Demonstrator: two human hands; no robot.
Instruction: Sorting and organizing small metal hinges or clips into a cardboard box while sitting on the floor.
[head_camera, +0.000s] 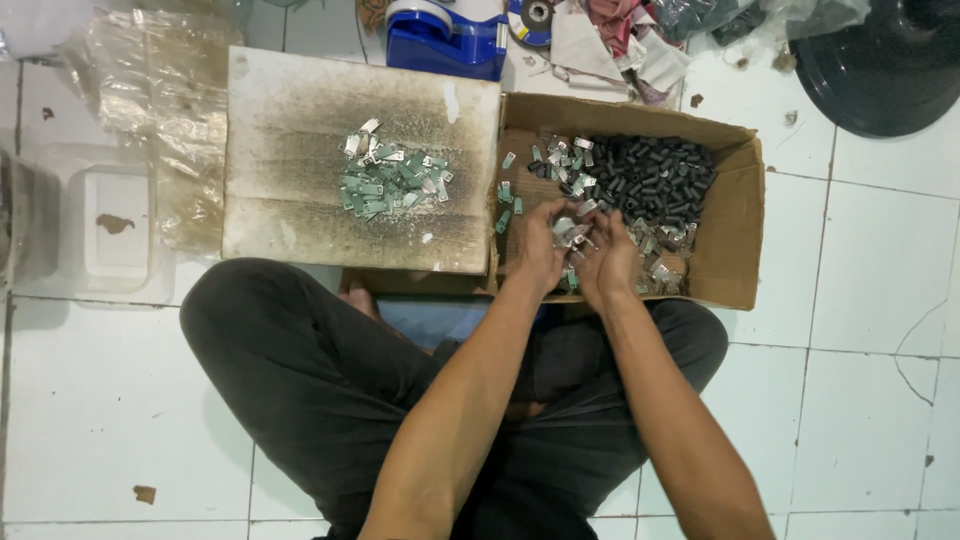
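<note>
- The person sits cross-legged on the white tiled floor (880, 300), with the work spread out just past the knees.
- A flat, soot-stained board (300, 200) lies to the left and serves as the surface for finished work. On it sits a modest heap of small greenish metal clips (392, 178), loosely bunched near its middle.
- Touching the board's right edge is an open cardboard box (735, 250). It holds far more than the board does, so I'd judge the sorting to be at an early stage, with most of it left.
- In the box's far corner lies a dense pile of short black tubes (655, 180); a scatter of loose silvery metal pieces (662, 262) lies nearer the person, with a few stray clips on the box's left side.
- Both hands are down inside the box, close together over the loose pieces.
- The left hand (540, 245) is curled, fingers pinching a few shiny pieces.
- The right hand (608, 262) is cupped against it, fingers bent onto the same small cluster. I cannot tell exactly which piece each finger grips.
</note>
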